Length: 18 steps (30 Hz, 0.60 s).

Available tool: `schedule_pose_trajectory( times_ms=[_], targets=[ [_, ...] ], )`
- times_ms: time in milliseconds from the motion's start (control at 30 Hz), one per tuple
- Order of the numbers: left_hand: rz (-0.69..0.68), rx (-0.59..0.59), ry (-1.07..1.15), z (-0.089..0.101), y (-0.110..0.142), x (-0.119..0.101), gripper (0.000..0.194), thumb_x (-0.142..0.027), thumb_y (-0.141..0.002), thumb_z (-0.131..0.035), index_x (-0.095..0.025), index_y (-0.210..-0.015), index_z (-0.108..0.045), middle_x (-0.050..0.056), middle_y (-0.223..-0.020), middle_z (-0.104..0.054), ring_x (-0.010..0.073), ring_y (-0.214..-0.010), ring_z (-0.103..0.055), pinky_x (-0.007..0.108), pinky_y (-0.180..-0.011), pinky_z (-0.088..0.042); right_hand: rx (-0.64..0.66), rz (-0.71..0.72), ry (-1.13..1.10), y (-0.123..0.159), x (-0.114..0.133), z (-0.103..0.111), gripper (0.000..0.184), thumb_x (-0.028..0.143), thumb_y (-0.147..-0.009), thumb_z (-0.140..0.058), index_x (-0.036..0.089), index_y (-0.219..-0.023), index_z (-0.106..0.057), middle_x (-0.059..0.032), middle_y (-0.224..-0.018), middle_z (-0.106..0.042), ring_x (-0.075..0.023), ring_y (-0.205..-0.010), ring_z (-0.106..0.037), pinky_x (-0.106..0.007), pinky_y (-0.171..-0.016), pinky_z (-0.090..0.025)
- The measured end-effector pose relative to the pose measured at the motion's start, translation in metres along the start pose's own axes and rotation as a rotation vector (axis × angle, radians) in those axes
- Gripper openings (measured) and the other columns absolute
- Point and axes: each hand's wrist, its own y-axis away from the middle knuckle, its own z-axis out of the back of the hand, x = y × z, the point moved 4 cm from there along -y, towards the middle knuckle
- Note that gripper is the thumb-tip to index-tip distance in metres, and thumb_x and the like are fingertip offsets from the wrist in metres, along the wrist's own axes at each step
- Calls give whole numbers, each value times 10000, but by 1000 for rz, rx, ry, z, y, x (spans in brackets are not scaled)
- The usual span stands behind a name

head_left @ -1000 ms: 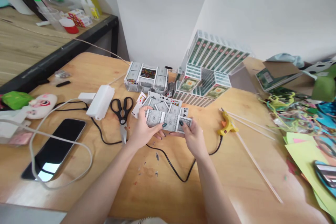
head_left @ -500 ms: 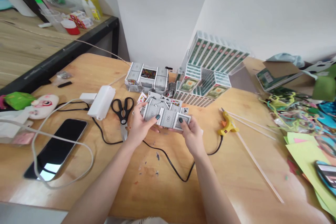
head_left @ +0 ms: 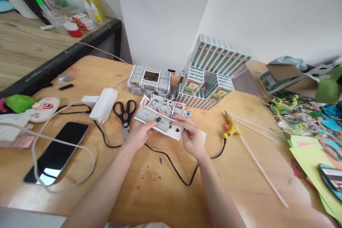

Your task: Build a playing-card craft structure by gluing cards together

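**Left hand [head_left: 140, 133] clasps a playing-card piece [head_left: 153, 117] above the middle of the wooden table [head_left: 171, 203]**

The left hand grasps the piece's left part, thumb pressed on the patterned card backs. The right hand [head_left: 192, 136] has its fingers at the right end, by a face-up spade card [head_left: 175, 131]; whether it grips there, I cannot tell. Just beyond the piece lie more playing cards [head_left: 157, 99], some face up.

To the left are black-handled scissors [head_left: 125, 114], then a white box-shaped device [head_left: 103, 105], with a phone [head_left: 57, 151] nearer the left edge. To the right sits a yellow glue gun [head_left: 231, 126], a clear stick [head_left: 263, 171] reaching from it toward the near side. On the far side, a card-covered box [head_left: 149, 80] stands left of stacked green-and-white card packs [head_left: 211, 78].
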Motion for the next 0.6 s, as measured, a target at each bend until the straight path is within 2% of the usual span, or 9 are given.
schedule_pose_trajectory(
  times_ms=[133,233,333,467,600],
  targets=[
    [-82,-56,-40,4,-1,-3,644,-185,-664,-719,-236,-1247,-451,81,-1126,-645,236,-1042,-602,382,-830,-540,-105,-165,238,-14,-32,14,425,66,-708,-403,228,-1028,-630,-64,-1113,-620,-203,-1046,-555,-377,-862,-478],
    [-104,-91,-68,7,-3,-3,573,-206,-656,-726,-226,-1188,-513,76,-1118,-650,235,-1033,-607,369,-814,-545,19,-238,458,-24,-48,15,414,112,-684,-527,211,-1077,-610,-77,-1147,-600,-257,-1052,-510,-440,-895,-437],
    [-118,-157,-85,10,-5,-1,513,-216,-638,-738,-224,-1120,-562,63,-1086,-664,227,-1037,-605,350,-821,-542,127,-272,560,-32,-56,13,464,128,-666,-605,190,-1126,-579,-103,-1188,-569,-281,-1093,-470,-455,-932,-389],
    [-166,-216,-82,12,-7,-1,499,-219,-637,-738,-239,-1104,-563,45,-1067,-668,214,-1051,-597,338,-838,-535,159,-315,587,-38,-59,10,444,169,-695,-622,186,-1135,-562,-124,-1154,-563,-283,-1134,-448,-436,-937,-372],
    [-180,-241,-102,12,-7,-2,525,-236,-650,-731,-237,-1135,-532,49,-1055,-665,222,-1012,-614,357,-782,-560,162,-358,626,-38,-60,11,451,227,-695,-631,178,-1137,-557,-127,-1123,-535,-276,-1090,-484,-405,-910,-394]
  ],
)
